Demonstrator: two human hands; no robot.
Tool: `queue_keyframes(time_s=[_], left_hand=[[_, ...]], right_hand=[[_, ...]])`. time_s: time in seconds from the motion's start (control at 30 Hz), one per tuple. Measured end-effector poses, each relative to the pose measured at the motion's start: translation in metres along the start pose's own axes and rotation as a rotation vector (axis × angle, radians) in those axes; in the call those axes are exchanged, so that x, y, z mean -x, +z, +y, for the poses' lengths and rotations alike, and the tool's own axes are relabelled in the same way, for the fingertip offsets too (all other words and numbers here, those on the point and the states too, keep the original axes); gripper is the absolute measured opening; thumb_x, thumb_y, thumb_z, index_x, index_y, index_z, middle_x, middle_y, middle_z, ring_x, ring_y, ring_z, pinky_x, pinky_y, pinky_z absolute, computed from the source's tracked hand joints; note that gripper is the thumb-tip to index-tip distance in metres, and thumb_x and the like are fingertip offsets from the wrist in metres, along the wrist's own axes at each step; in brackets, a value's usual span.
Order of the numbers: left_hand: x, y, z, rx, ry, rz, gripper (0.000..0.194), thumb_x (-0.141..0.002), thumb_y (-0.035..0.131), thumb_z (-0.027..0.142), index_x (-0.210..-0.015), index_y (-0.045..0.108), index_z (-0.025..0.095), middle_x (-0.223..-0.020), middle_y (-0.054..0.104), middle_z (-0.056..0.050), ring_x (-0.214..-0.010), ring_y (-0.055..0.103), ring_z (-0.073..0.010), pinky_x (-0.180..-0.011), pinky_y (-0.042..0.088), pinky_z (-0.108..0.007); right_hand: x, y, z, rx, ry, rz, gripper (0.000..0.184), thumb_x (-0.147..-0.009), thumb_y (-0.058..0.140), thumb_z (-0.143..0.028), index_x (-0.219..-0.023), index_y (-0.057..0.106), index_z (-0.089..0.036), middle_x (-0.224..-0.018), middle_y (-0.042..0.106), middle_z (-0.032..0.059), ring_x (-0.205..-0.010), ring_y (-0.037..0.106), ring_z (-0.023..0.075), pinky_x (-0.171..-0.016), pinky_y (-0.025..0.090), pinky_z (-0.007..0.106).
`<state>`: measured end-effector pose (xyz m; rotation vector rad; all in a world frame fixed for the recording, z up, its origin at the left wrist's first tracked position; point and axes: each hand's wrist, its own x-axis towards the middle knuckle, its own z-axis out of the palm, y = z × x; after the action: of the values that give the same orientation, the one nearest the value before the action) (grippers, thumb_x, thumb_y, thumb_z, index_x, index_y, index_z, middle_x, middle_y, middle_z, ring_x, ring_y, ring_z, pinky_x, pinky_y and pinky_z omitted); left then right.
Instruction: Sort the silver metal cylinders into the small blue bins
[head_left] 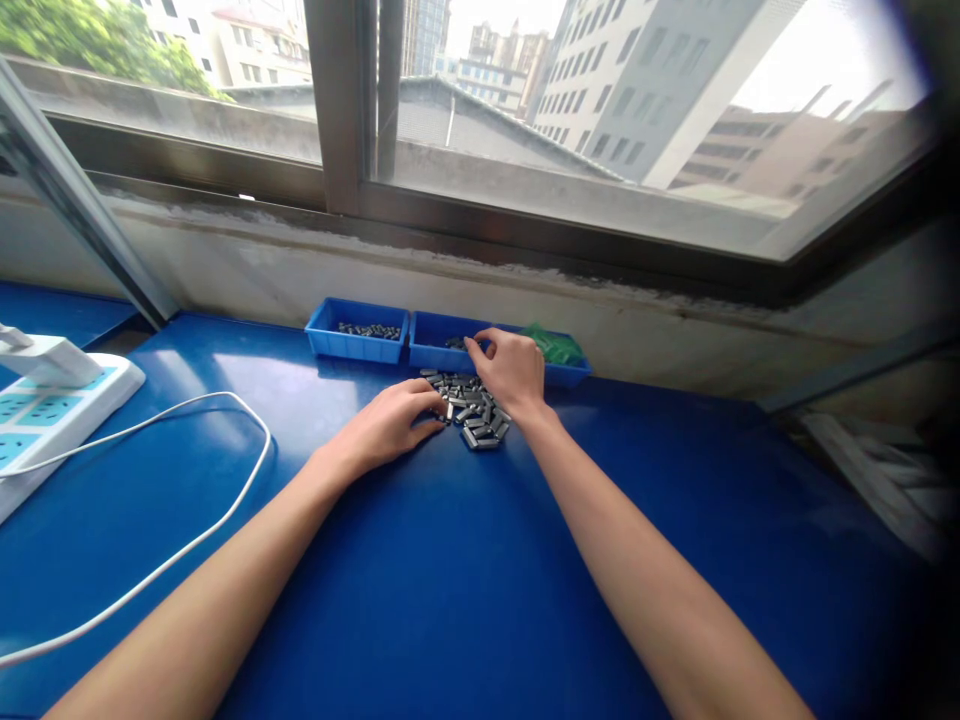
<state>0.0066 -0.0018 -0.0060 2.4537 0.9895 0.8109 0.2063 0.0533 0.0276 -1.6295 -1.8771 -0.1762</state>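
Observation:
A pile of several small grey metal pieces [474,408] lies on the blue table [465,580] near the window wall. My left hand [390,425] rests palm down at the pile's left edge, fingers curled onto the pieces. My right hand [510,368] hovers over the pile's far side, its fingertips pinched together at the rim of the middle blue tray [433,352]; what they pinch is too small to make out.
A second blue tray [352,342] with metal pieces sits to the left. Green material [556,345] lies in the tray at the right. A white power strip [45,400] and its white cable [225,480] lie at the left. A window runs behind.

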Motion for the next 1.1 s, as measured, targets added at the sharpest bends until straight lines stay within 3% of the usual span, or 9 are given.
queue_keyframes(time_s=[0.3,0.4,0.57,0.73,0.87,1.0,1.1], left_hand=[[0.0,0.0,-0.004,-0.036,-0.03,0.007,0.021,-0.094,0.051,0.021,-0.11,0.066,0.02,-0.102,0.065,-0.007,-0.093,0.064,-0.0203,-0.084,0.05,-0.032],[-0.001,-0.002,-0.002,0.015,-0.045,0.058,0.021,-0.092,0.053,0.017,-0.108,0.066,0.019,-0.101,0.065,-0.007,-0.089,0.064,-0.0186,-0.082,0.051,-0.031],[-0.005,-0.005,0.006,0.351,-0.149,0.246,0.013,-0.086,0.062,0.021,-0.095,0.071,0.017,-0.095,0.069,-0.006,-0.081,0.066,-0.0157,-0.076,0.054,-0.027],[-0.007,-0.007,0.008,0.632,-0.252,0.273,0.017,-0.082,0.068,0.029,-0.09,0.072,0.014,-0.091,0.074,-0.007,-0.085,0.07,-0.0184,-0.081,0.056,-0.028],[-0.006,-0.006,0.004,0.475,-0.256,0.262,0.013,-0.083,0.065,0.024,-0.087,0.073,0.015,-0.088,0.075,-0.006,-0.08,0.07,-0.0171,-0.077,0.054,-0.027],[-0.002,-0.006,0.0,0.181,-0.145,0.123,0.015,-0.082,0.06,0.014,-0.089,0.074,0.017,-0.084,0.073,-0.004,-0.074,0.066,-0.0149,-0.069,0.049,-0.024],[0.0,-0.009,0.001,0.083,-0.101,0.054,0.016,-0.087,0.058,0.019,-0.09,0.073,0.017,-0.082,0.071,-0.004,-0.072,0.063,-0.0142,-0.068,0.046,-0.024]], right_hand=[[0.05,-0.012,-0.008,-0.277,-0.101,0.045,0.023,-0.094,0.052,-0.033,-0.085,0.069,-0.02,-0.072,0.068,0.0027,-0.061,0.059,0.016,-0.062,0.043,0.027],[0.063,-0.017,-0.008,-0.335,-0.104,0.083,0.023,-0.093,0.052,-0.032,-0.084,0.068,-0.019,-0.072,0.067,0.003,-0.059,0.056,0.0152,-0.063,0.044,0.028],[0.07,-0.022,-0.011,-0.426,-0.102,0.107,0.02,-0.092,0.055,-0.031,-0.082,0.068,-0.019,-0.072,0.068,0.0026,-0.058,0.057,0.0147,-0.062,0.046,0.028],[0.074,-0.016,-0.009,-0.469,-0.105,0.05,0.017,-0.091,0.057,-0.029,-0.083,0.068,-0.019,-0.076,0.07,0.0027,-0.06,0.059,0.0147,-0.062,0.047,0.028],[0.075,-0.012,-0.006,-0.463,-0.155,-0.002,0.016,-0.091,0.058,-0.026,-0.081,0.068,-0.02,-0.075,0.069,0.002,-0.061,0.059,0.0147,-0.064,0.047,0.028],[0.075,-0.012,-0.006,-0.457,-0.169,-0.006,0.015,-0.091,0.057,-0.025,-0.081,0.067,-0.019,-0.074,0.067,0.0022,-0.063,0.058,0.0149,-0.065,0.046,0.028],[0.075,-0.013,-0.007,-0.455,-0.172,-0.004,0.015,-0.09,0.058,-0.025,-0.08,0.067,-0.019,-0.073,0.067,0.0019,-0.062,0.058,0.0148,-0.065,0.046,0.028]])
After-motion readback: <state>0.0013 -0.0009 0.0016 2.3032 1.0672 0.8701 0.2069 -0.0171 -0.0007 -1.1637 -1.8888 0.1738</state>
